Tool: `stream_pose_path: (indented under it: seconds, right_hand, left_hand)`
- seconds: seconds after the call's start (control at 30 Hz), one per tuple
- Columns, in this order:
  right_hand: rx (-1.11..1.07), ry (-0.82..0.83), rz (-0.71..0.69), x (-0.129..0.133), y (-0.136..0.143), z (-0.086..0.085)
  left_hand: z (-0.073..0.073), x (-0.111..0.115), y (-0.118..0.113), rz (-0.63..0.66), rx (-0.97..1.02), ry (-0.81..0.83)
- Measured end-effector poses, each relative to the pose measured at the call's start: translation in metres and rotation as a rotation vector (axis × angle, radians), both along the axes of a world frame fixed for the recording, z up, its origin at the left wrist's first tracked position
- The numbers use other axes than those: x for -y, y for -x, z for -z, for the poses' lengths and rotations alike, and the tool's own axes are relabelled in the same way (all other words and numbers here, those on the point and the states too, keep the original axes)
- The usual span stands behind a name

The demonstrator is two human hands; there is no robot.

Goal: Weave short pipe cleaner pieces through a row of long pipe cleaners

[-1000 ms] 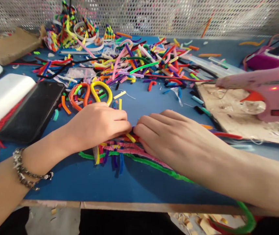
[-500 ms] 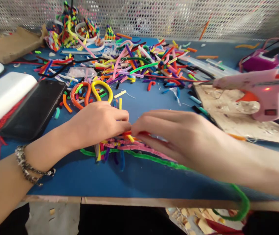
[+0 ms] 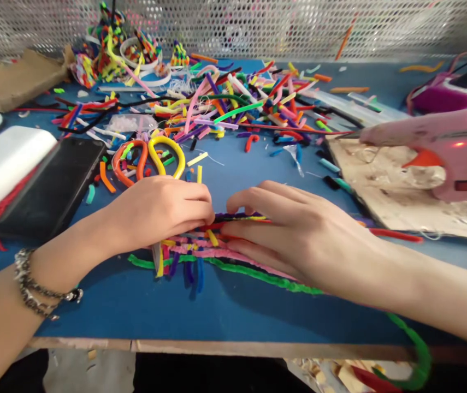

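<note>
Left of the pink glue gun (image 3: pixel 421 132), the fuzzy strips (image 3: pixel 212 252) are best held flat by the left hand (image 3: pixel 167 204), whose grip I cannot tell, while the right hand (image 3: pixel 299 229), fingers spread, aligns them.

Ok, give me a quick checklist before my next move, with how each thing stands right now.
1. Left hand at the fuzzy strips: ok, curled over them.
2. Left hand's grip: cannot tell, fingertips hidden.
3. Right hand at the strips: ok, lying across them.
4. Green strip fully on the table: not ok, seems to trail over the front edge.
5. Scissors clear of left hand: not ok, they appear to run under it.
6. Glue gun apart from hands: ok, over the cardboard.
</note>
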State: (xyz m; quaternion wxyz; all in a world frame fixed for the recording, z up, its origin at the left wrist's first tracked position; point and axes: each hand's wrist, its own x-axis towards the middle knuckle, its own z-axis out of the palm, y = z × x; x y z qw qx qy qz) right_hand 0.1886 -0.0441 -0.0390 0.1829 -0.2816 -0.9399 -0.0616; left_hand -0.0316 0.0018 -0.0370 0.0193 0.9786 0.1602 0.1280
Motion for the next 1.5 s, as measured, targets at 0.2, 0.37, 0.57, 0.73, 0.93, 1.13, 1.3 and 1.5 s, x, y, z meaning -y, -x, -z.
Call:
stream_pose_path:
  seconds: [0.2,0.37,0.57,0.73,0.93,1.13,1.3,1.5]
  right_hand:
    - [0.032,0.095,0.017,0.002,-0.001,-0.001]
    - [0.046,0.113,0.016,0.005,0.001,-0.004]
    - [0.024,0.085,0.021,0.004,0.003,0.0]
    - [-0.016,0.032,0.027,0.003,0.004,0.006]
    - [-0.012,0.007,-0.005,0.001,0.003,0.004]
    - [0.139,0.092,-0.028,0.003,-0.002,-0.012]
    - [0.151,0.026,0.008,0.008,0.001,-0.011]
    - [0.149,-0.011,-0.028,0.014,0.006,-0.013]
  left_hand:
    - [-0.002,0.001,0.0,-0.021,-0.005,0.03]
    - [-0.006,0.0,0.0,0.015,-0.05,0.014]
    - [-0.009,0.001,0.003,0.023,-0.058,0.02]
    - [-0.01,0.002,0.008,0.012,-0.06,0.111]
    - [-0.011,0.001,0.008,0.011,-0.083,0.164]
    - [-0.011,0.004,0.005,-0.021,-0.079,0.148]
    - [-0.008,0.006,0.002,-0.046,-0.077,0.107]
    - [-0.005,0.006,0.001,-0.066,-0.066,0.093]
